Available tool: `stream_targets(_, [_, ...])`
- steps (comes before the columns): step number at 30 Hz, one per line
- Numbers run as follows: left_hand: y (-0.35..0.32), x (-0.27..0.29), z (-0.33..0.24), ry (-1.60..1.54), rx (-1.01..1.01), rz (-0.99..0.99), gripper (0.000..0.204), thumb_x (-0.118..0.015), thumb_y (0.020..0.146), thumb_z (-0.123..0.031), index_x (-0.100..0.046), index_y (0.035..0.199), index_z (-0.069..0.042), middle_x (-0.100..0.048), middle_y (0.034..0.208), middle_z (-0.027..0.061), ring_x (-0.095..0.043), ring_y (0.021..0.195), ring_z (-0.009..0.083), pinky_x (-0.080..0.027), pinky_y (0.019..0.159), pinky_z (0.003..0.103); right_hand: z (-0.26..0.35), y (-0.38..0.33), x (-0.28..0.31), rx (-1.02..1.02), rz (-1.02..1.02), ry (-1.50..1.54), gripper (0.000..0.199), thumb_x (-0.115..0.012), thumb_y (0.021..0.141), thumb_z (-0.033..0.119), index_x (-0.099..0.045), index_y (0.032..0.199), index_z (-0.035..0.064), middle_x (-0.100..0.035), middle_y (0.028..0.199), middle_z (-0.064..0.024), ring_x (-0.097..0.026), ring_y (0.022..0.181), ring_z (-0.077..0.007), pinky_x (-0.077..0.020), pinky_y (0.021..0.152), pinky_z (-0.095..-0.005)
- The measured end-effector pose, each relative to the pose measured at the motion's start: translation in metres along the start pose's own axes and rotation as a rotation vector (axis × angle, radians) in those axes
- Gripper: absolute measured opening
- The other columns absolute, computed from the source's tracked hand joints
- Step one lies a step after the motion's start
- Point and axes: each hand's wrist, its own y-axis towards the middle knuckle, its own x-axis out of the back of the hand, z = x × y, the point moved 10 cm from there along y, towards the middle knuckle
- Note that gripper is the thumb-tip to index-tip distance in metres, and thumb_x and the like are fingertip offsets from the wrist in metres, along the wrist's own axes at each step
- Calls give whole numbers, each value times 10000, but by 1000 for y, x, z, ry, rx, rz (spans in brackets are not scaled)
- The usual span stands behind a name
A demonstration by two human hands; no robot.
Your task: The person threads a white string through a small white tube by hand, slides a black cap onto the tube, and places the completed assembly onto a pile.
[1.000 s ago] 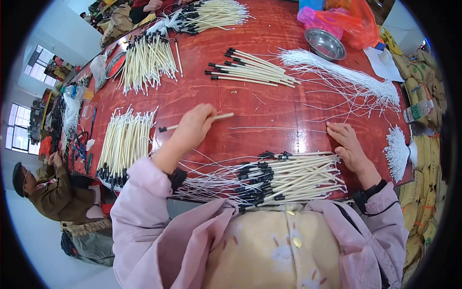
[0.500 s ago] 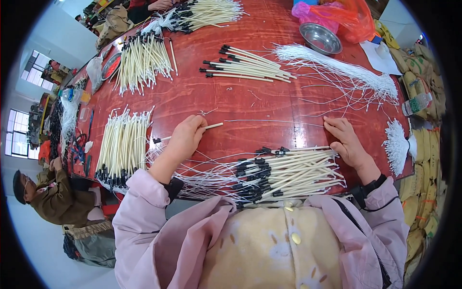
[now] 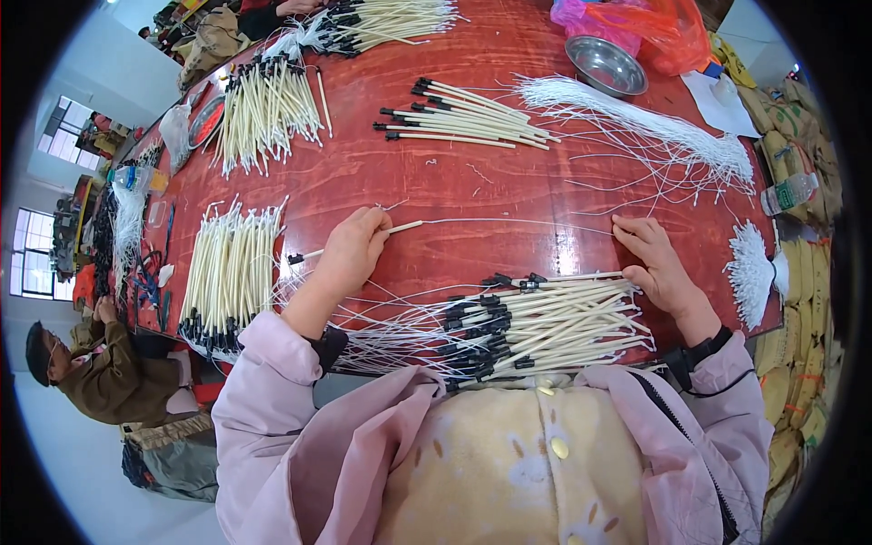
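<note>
My left hand (image 3: 356,245) is closed around a thin cream tube (image 3: 405,227) that has a black fitting at its left end. From the tube's right tip a white cord (image 3: 509,220) runs across the table in a shallow arch. Its far end reaches the fingertips of my right hand (image 3: 656,263), whose thumb and forefinger are spread apart; whether those fingers pinch the cord is hard to make out. Close to my body lies a pile of cream tubes with black fittings (image 3: 554,322), just below my right thumb. White cords (image 3: 386,341) trail from its left side.
Another tube bundle (image 3: 234,268) lies left of my left arm. Farther off are loose tubes (image 3: 463,118), a heap of white cords (image 3: 645,127), a metal bowl (image 3: 607,68) and more bundles (image 3: 272,109). A plastic bottle (image 3: 790,193) stands at the right edge. A person (image 3: 109,363) sits at left.
My left hand and its tube have moved slightly away from me, and the tube's tip now meets the cord. The cord bows up more. My right hand has barely moved.
</note>
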Motion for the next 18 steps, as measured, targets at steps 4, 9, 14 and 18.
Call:
stream_targets(4, [3,-2,-5,11,-16,1,80,-613,917,-53,-607,978,-3,-622,938,188,-619,894,405,-497,779,456,-1,0,0,-5,5,-1,721,-516,969,564,-558,1384,-25,-507,1480,-170,-461,1301,-363,-329,1131,-460])
stream_targets(9, [13,-8,-13,55,-65,-14,74,-612,901,-15,-600,969,14,-614,897,193,-610,866,394,-491,760,423,-2,1,0,0,7,1,717,-535,961,557,-564,1376,-27,-516,1473,-164,-465,1296,-358,-335,1128,-457])
stream_targets(14, [13,-6,-6,8,-21,-40,76,-617,895,-14,-605,963,15,-621,899,194,-618,856,386,-495,755,419,-1,1,0,-3,-5,3,721,-542,954,559,-570,1366,-32,-522,1468,-159,-469,1291,-354,-341,1125,-453])
stream_targets(18, [10,-4,-4,-16,-3,-59,79,-622,889,-13,-606,961,15,-624,899,197,-623,846,382,-498,752,417,-1,0,0,-6,-12,-7,724,-549,949,559,-570,1367,-31,-524,1465,-159,-470,1288,-354,-341,1125,-452])
